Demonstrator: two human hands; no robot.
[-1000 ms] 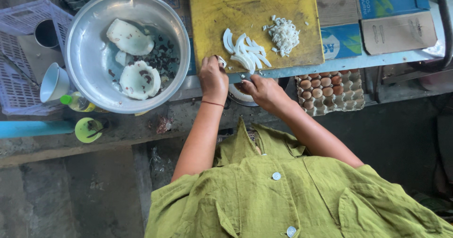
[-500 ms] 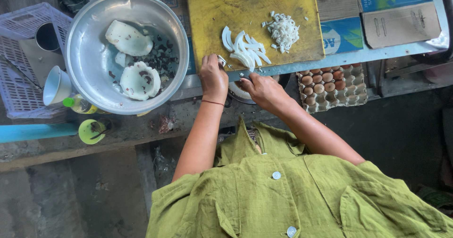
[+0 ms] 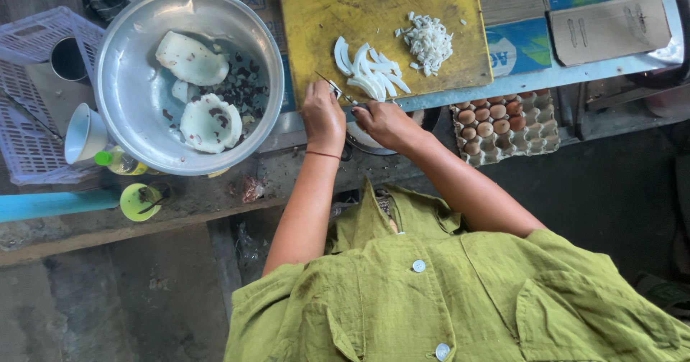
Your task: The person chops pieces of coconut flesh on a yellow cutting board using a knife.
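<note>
Onion slices [image 3: 370,75] lie in a loose white pile on the yellow cutting board [image 3: 323,17], near its 6 o'clock edge, with a smaller heap of finely chopped onion [image 3: 429,40] at about 2 o'clock from them. The left hand [image 3: 323,116] sits at the board's lower edge, at 8 o'clock from the slices, fingers curled closed; whether it grips anything cannot be told. The right hand [image 3: 384,121] is just beside it, at 5 o'clock from the slices, fingers wrapped around the handle of a knife [image 3: 338,93] whose thin blade angles toward 10 o'clock, crossing above the left hand. Compared with half a second ago, both hands sit in much the same place at the board's edge, and the two onion piles have not shifted. At 9 o'clock from the board stands a metal bowl [image 3: 129,82] holding pale pieces and dark bits; an egg tray [image 3: 503,121] lies at 4 o'clock.
</note>
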